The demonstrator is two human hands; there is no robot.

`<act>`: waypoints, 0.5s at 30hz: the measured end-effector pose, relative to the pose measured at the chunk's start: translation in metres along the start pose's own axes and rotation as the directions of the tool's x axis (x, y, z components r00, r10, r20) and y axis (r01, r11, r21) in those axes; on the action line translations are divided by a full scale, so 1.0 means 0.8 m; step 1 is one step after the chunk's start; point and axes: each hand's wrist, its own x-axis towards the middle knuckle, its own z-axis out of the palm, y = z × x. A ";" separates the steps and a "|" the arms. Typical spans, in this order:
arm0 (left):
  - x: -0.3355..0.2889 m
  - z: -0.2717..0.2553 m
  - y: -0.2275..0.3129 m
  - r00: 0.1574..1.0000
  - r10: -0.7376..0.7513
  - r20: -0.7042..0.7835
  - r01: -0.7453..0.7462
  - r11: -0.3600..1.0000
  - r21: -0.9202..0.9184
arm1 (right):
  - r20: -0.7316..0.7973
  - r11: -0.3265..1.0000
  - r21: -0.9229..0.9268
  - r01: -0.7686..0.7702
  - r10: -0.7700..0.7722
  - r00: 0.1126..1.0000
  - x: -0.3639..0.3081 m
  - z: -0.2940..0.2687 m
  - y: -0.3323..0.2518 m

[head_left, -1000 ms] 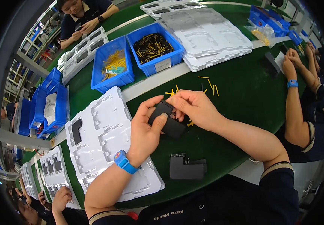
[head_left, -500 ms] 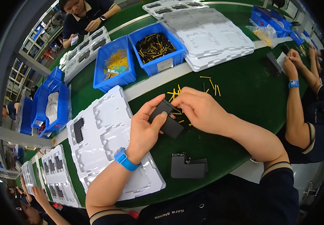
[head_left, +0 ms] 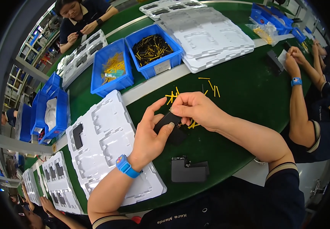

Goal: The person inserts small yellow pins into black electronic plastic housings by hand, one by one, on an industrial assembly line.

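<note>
My left hand [head_left: 146, 138] grips a flat black L-shaped block [head_left: 177, 134], tilted above the green table, with the thumb across its face and the index finger lifted off. At the block's upper edge my right hand [head_left: 200, 111] pinches thumb and index finger together; whatever is between them is hidden. Behind and beside the hands lie several thin yellow strips [head_left: 216, 91], some partly covered by the fingers. A second black L-shaped block [head_left: 188, 171] rests flat on the table in front of me.
A white moulded tray [head_left: 92, 168] at left holds one black piece [head_left: 77, 136]. Beyond stand a blue bin [head_left: 96, 82] of yellow strips, another blue bin [head_left: 176, 57] of black-and-yellow strips, and stacked white trays [head_left: 226, 38]. Co-workers sit across, at right and at lower left.
My right hand has turned and moved slightly left, its fingertips now at the block's upper edge. My left index finger has lifted. The whole view has shifted slightly.
</note>
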 end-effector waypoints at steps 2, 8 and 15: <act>0.000 0.000 -0.002 1.000 0.004 0.005 -0.004 1.000 0.011 | 0.005 1.000 0.018 0.001 -0.001 1.000 0.000 -0.002 -0.003; 0.004 -0.010 -0.004 0.999 -0.032 0.033 0.037 0.986 -0.164 | -0.126 0.833 -0.535 0.143 -0.246 0.961 0.008 -0.052 -0.035; -0.010 -0.064 0.012 0.982 -0.144 -0.123 0.100 0.946 -0.308 | -0.275 0.339 -0.927 -0.161 -0.325 0.905 0.016 -0.098 -0.038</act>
